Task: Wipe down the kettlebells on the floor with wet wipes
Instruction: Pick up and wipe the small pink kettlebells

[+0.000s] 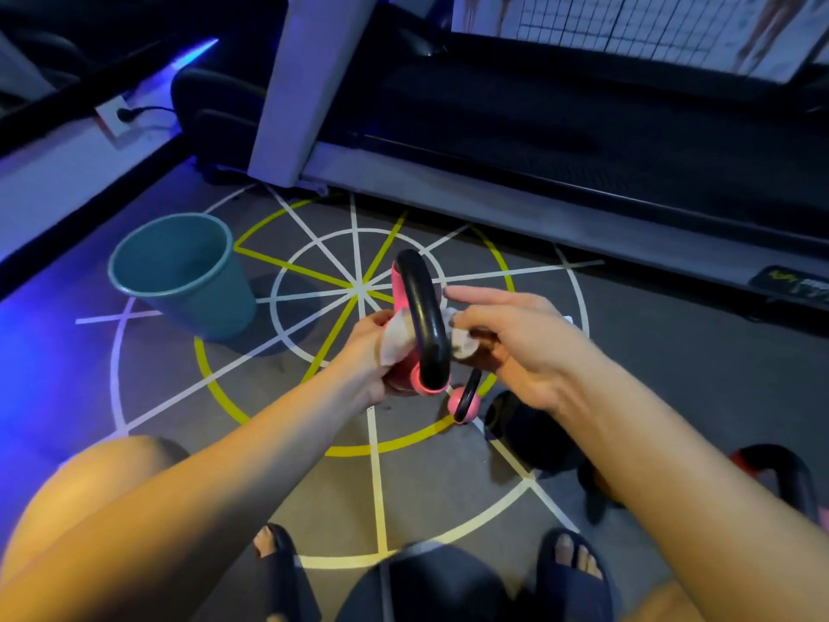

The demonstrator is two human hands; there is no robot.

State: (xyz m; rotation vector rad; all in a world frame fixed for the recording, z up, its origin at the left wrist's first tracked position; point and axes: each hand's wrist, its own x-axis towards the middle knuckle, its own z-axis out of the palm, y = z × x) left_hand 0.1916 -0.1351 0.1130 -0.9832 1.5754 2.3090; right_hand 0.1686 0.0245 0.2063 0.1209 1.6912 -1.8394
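Note:
A pink kettlebell with a black handle (421, 316) is held up above the floor in front of me. My left hand (372, 352) grips its pink body from the left, with part of a white wet wipe (397, 336) under the fingers. My right hand (511, 338) pinches the other end of the wipe on the right side of the handle, so the wipe runs through the handle loop. A smaller pink kettlebell (464, 399) stands on the floor just below. A red and black kettlebell (780, 478) sits at the right edge.
A teal bin (184, 276) stands on the floor to the left. A treadmill (538, 163) runs along the back. A black kettlebell (529, 430) sits under my right forearm. My sandalled feet (569, 563) are at the bottom, on grey flooring with white and yellow lines.

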